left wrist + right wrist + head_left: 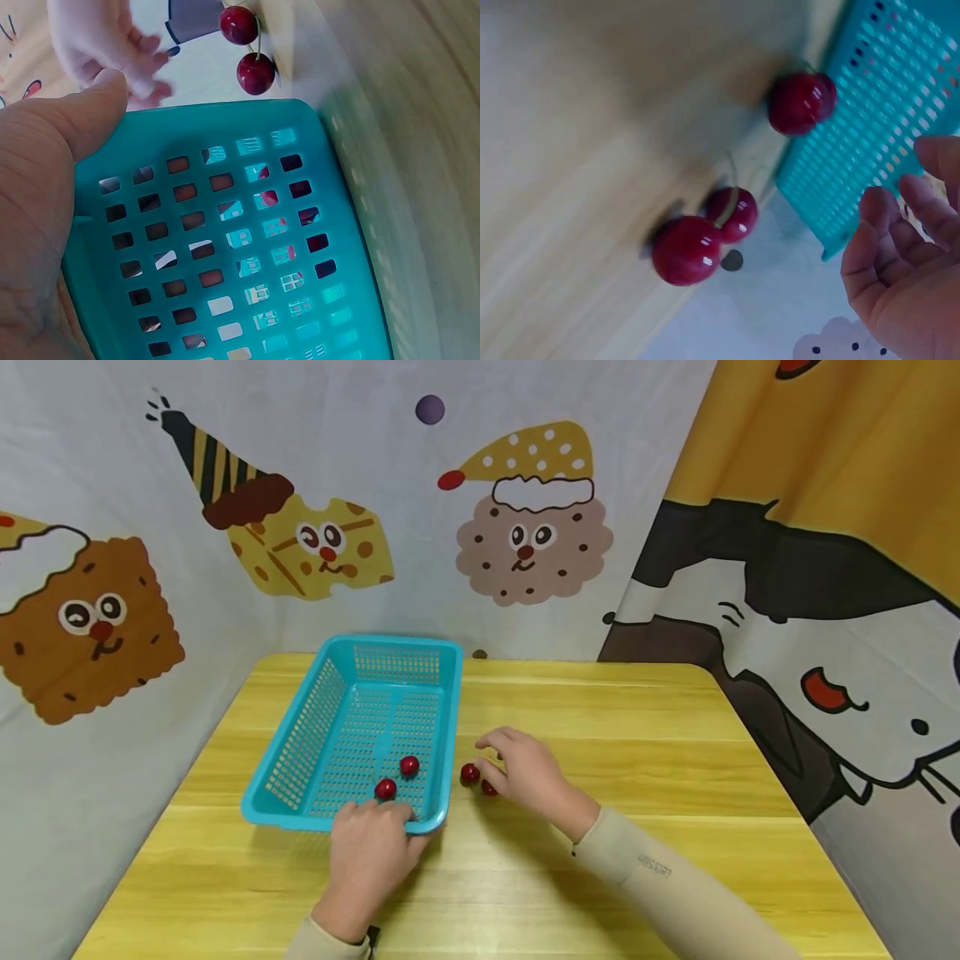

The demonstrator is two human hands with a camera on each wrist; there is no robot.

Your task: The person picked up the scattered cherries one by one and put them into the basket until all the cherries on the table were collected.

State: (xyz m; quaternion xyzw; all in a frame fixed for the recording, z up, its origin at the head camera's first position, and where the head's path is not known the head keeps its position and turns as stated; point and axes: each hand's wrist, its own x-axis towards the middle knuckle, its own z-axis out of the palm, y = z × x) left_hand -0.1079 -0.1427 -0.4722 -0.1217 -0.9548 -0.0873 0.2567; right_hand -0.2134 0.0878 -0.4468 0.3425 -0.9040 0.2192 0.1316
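A turquoise plastic basket (262, 793) stands on the left part of the table, with two dark red cherries (408, 766) inside near its front. My left hand (371, 852) grips the near rim, fingers over the edge and thumb (90, 116) on the outside. Just right of the basket, my right hand (525, 777) hovers over loose cherries (469, 774), its fingers loosely bent and holding nothing. In the right wrist view, two stemmed cherries (686, 251) lie close together and another cherry (801, 103) is nearer the basket wall; the right hand partly hides them in the head view.
The yellow wood-grain table (637, 735) extends to the right of the basket. Behind it hangs a pale cloth (420, 527) with cartoon food prints, and a patterned orange-and-black curtain (810, 510) drapes at the right.
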